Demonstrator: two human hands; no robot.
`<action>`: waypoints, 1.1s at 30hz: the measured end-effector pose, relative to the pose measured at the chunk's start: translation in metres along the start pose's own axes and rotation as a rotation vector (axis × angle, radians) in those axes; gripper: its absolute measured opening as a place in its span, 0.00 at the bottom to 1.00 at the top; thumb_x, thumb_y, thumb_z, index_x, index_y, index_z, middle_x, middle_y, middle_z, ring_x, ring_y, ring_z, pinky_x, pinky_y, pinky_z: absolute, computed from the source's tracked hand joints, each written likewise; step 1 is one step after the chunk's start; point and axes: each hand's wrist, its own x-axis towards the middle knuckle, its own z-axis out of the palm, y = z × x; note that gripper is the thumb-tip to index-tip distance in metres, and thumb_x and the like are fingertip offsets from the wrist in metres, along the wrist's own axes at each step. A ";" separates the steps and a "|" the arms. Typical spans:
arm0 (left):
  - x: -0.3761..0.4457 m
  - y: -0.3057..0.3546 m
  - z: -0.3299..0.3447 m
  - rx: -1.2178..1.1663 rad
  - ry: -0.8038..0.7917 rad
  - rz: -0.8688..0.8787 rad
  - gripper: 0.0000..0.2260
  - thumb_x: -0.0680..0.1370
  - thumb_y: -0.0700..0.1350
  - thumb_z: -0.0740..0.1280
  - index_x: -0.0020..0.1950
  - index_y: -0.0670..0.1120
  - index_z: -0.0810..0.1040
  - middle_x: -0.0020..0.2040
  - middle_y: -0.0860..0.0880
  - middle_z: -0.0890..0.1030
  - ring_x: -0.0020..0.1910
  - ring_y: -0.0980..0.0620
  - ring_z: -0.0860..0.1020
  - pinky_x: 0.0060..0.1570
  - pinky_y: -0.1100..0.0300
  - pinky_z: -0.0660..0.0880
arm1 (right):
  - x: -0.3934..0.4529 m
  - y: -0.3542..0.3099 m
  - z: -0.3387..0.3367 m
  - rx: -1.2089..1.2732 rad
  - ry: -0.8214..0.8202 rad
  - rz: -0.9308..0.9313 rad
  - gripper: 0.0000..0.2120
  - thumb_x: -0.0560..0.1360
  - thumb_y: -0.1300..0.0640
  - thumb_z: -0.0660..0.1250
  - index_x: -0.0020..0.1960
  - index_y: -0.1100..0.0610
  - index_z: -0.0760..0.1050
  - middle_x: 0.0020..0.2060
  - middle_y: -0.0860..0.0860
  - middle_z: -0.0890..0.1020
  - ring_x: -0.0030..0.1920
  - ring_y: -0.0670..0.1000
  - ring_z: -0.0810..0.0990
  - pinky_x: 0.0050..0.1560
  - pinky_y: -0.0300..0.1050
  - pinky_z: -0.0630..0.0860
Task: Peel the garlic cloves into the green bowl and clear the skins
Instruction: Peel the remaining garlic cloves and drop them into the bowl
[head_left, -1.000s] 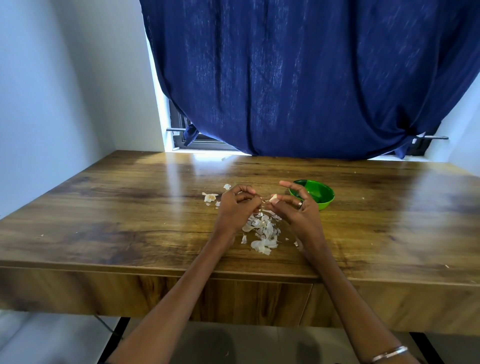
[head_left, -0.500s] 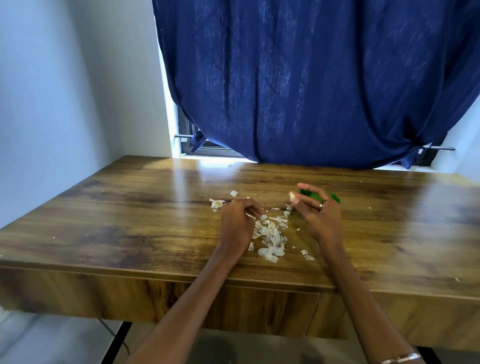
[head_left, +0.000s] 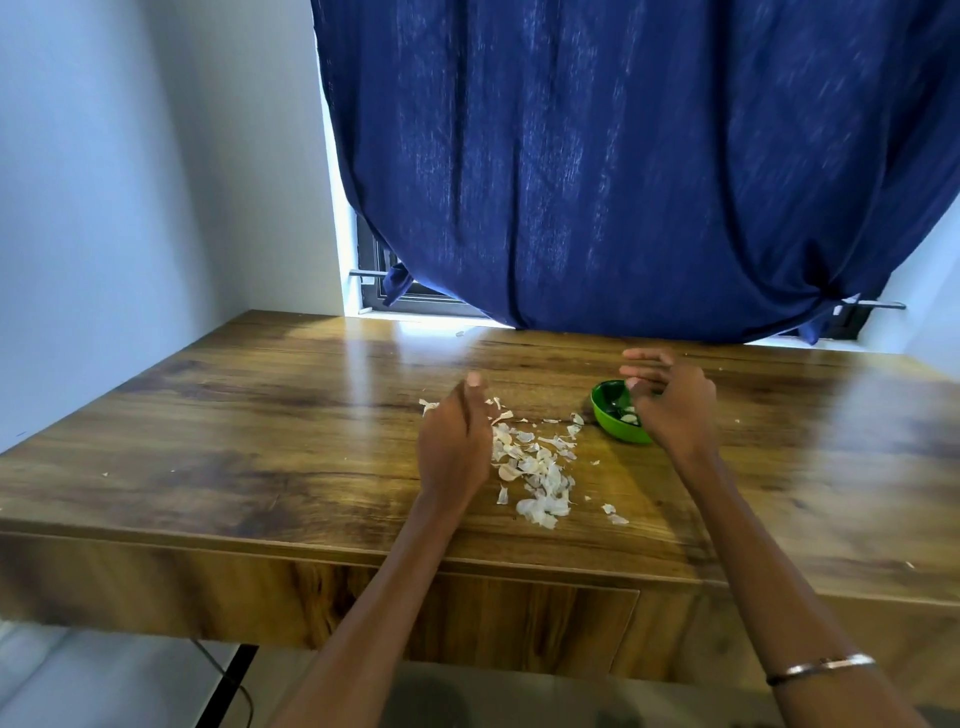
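Observation:
A small green bowl (head_left: 609, 419) sits on the wooden table (head_left: 260, 447), with pale peeled cloves (head_left: 628, 417) showing inside. My right hand (head_left: 670, 402) hovers over the bowl, fingers loosely spread, nothing visible in them. A scatter of white garlic skins (head_left: 535, 470) lies on the table between my hands. My left hand (head_left: 454, 441) is edge-on at the left side of the skin pile, fingers fairly straight and pointing away from me; I cannot see anything held in it.
A dark blue curtain (head_left: 623, 166) hangs over the window behind the table. White wall stands on the left. A few stray skin bits (head_left: 614, 514) lie near the table's front edge (head_left: 311, 545).
My right hand moved right over the bowl and the clove it pinched is no longer in its fingers. My left hand uncurled and stands beside the skins. The camera tilted.

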 end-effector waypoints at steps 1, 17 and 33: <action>0.000 -0.004 -0.004 0.019 -0.002 -0.013 0.18 0.87 0.48 0.53 0.54 0.43 0.82 0.39 0.51 0.85 0.29 0.58 0.79 0.29 0.64 0.75 | -0.006 -0.006 0.002 0.005 -0.022 -0.018 0.17 0.78 0.70 0.67 0.63 0.54 0.78 0.54 0.48 0.85 0.47 0.37 0.81 0.36 0.22 0.73; -0.004 -0.016 -0.020 -0.056 -0.074 0.021 0.23 0.64 0.23 0.57 0.44 0.44 0.85 0.42 0.56 0.84 0.45 0.61 0.82 0.48 0.68 0.77 | -0.074 -0.050 0.069 -0.457 -0.488 -0.376 0.10 0.73 0.57 0.75 0.53 0.48 0.83 0.44 0.45 0.87 0.50 0.46 0.83 0.53 0.45 0.74; -0.005 -0.016 -0.018 -0.020 -0.119 -0.072 0.20 0.69 0.25 0.61 0.45 0.45 0.84 0.37 0.56 0.83 0.38 0.62 0.81 0.42 0.65 0.78 | -0.062 -0.047 0.077 -0.395 -0.475 -0.315 0.13 0.71 0.62 0.76 0.54 0.50 0.82 0.41 0.45 0.85 0.46 0.46 0.82 0.57 0.47 0.76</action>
